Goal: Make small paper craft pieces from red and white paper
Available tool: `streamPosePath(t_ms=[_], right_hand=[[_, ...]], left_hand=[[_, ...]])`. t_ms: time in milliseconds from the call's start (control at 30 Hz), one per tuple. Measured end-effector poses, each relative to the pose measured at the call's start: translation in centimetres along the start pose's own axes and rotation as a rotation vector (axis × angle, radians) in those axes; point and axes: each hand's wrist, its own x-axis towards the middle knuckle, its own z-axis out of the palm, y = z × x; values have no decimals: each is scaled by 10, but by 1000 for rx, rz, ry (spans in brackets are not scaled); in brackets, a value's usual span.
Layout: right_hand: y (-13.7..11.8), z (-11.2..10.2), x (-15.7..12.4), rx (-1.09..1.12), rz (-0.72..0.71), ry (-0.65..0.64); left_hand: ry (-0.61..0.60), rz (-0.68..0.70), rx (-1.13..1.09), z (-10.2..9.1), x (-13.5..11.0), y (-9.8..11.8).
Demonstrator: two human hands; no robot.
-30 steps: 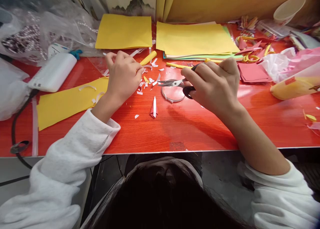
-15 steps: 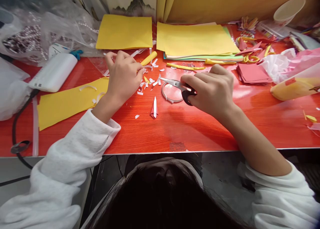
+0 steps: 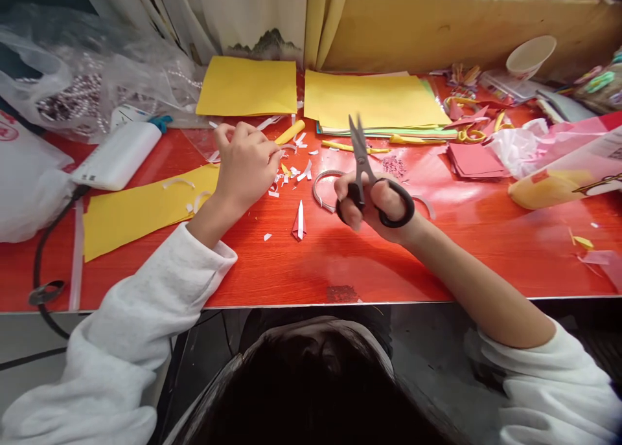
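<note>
My right hand (image 3: 376, 205) is closed on a pair of scissors (image 3: 361, 150), with thumb and fingers through the black handles. The blades point up and away, slightly apart. My left hand (image 3: 247, 163) is curled beside the paper scraps, its back towards me; the fingertips are mostly hidden, and I cannot make out what they hold. Between the hands lies a small folded red and white paper piece (image 3: 300, 221) with a pointed tip. A tape-like ring (image 3: 323, 192) lies partly behind my right hand. White paper scraps (image 3: 291, 173) and a yellow paper roll (image 3: 290, 132) are near my left hand.
Yellow sheets (image 3: 247, 85) and a paper stack (image 3: 374, 98) lie at the back. Red paper squares (image 3: 476, 160) sit on the right, near a white cup (image 3: 531, 56). To the left are a yellow strip (image 3: 140, 212), a white corded device (image 3: 119, 150) and plastic bags (image 3: 29, 179).
My right hand has turned over, swinging the scissors from pointing left to pointing up, away from the scraps. The left hand stays curled in nearly the same place. The view has tilted up slightly.
</note>
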Motion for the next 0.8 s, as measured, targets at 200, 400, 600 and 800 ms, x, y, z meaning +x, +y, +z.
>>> streamPosePath(t_ms=[200,400,600,800], right_hand=[[-11,-10,4,-160,1,263],[-38,-50,1,-341,-130,589],[-34,-74,-1,-479,-198,681],[-35,-76,-5,-722,-16,647]], left_hand=[[34,7,13,4,3,-3],[92,12,-43,2,4,-1],[108,18,-104,3,4,-5],[143,22,-112,7,3,-9]])
